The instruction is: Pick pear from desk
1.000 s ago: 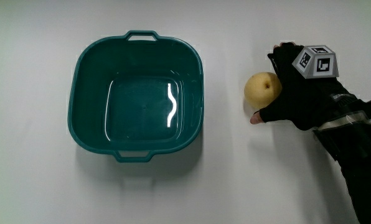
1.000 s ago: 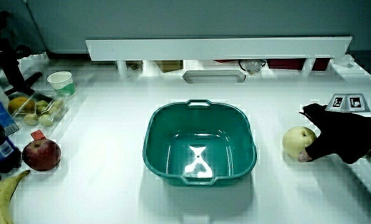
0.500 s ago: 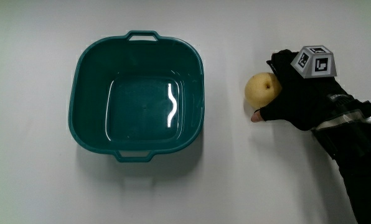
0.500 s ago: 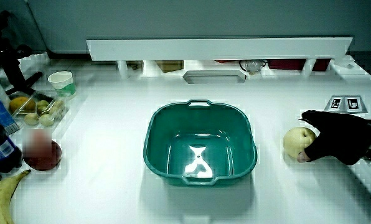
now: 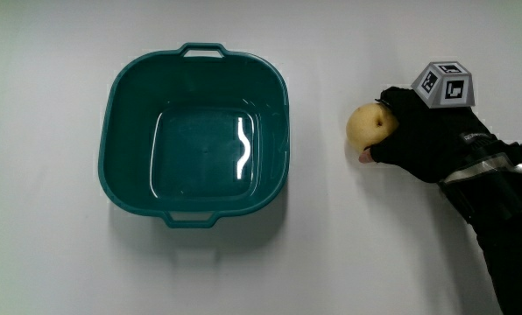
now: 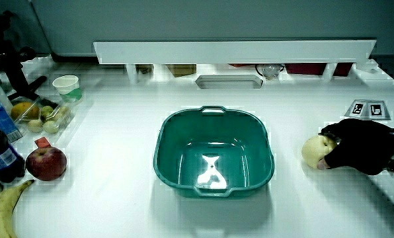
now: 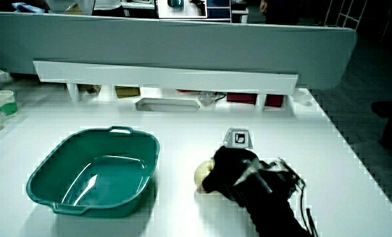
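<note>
Pear (image 5: 366,125) is pale yellow, roundish, smooth skin with a small dark stem dimple facing the hand (image 5: 427,140); it sits on the white table (image 5: 331,245) beside the teal basin (image 5: 193,138), apart from it with a bare strip of table between. In both side views the pear (image 6: 314,150) (image 7: 203,175) reads as a pale lump at the glove's front. The hands part: gloved fingers are curled around the pear's side and top, one bare fingertip (image 5: 364,157) showing under the fruit, so it's pinching the pear. Cannot tell whether the pear is off the table or resting on it. Hidden: roughly half the pear is covered by the glove in the main view, more in a side view (image 7: 242,172). Patterned cube (image 5: 444,85) sits on the glove's back, clearly visible. Forearm (image 5: 506,219) runs off the picture toward the person. Basin is empty, glare streak on its floor, handle on the rim nearer the partition (image 6: 236,49) and another on the rim nearer the person. In a side view, at the table's edge well apart from the basin: red apple (image 6: 46,163), banana (image 6: 2,210) cut off at the frame, dark bottle (image 6: 0,155), white cup (image 6: 67,86), a clear tray of small fruit (image 6: 41,116), contents hard to make out. Open room: wide bare table around the basin and between it and the person; the pear lies near the table's edge.
</note>
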A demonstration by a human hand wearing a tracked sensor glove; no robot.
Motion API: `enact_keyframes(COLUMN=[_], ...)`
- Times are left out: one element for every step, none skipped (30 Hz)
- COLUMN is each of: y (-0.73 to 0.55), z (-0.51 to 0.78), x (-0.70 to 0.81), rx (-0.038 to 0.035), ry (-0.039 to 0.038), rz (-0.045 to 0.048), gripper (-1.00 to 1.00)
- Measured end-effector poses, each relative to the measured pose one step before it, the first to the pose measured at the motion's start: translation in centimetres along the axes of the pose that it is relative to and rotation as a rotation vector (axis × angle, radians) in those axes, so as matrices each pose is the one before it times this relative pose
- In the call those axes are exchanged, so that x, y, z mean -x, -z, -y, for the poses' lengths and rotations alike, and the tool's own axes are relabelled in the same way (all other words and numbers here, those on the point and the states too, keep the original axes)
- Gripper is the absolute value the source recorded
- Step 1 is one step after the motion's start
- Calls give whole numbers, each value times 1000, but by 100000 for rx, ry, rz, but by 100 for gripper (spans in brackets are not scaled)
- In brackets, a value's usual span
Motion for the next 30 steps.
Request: enact_keyframes(y=[128, 63, 158, 49, 173, 75, 66, 35, 56, 42, 36, -24, 3, 15, -19, -31, -31, -95, 62, 17, 11, -96, -57, 118, -101, -45, 0, 33, 122, -61], z=[-296, -153, -273, -36, -295, -136, -103, 16, -51, -137, -103, 25, -78, -39, -18, 55, 10, 86, -139, -30, -55, 36, 97, -235, 141, 80, -23, -79, -213, 112], x=[-191, -65, -156, -12, -138, -51, 5, 77, -12, -96, -18, 76, -30, -21, -53, 20, -28, 89, -43, 12, -68, -21, 79, -239, 56, 21, 2, -80, -178, 108], rx=[602, 289, 171, 352, 1213, -746, -400, 1364, 625, -1178, -140, 608, -373, 839, -1594, -303, -186, -59, 1176, 296, 22, -1933, -148, -519, -855, -769, 168, 166, -415, -597], ry=[897, -480, 580, 72, 243, 1539, -288, -714, -240, 1118, -289, -434, 799, -742, 189, -475, 7, -542, -300, 35, -182, 320, -1726, 1248, -492, -618, -697, 432, 1263, -945], rz=[-227, -929, 271, -438, -464, 987, 259, -589, -312, 519, 622, -287, 1013, -805, 260, 331, -801, 334, -382, 218, -960, 151, -49, -593, 84, -381, -183, -451, 110, -169], gripper=[0, 0, 0, 0, 0, 0, 0, 0, 0, 0, 0, 0, 3, 6, 8, 11, 14, 17, 19, 22, 25, 28, 31, 33, 36, 39, 42, 44, 47, 50])
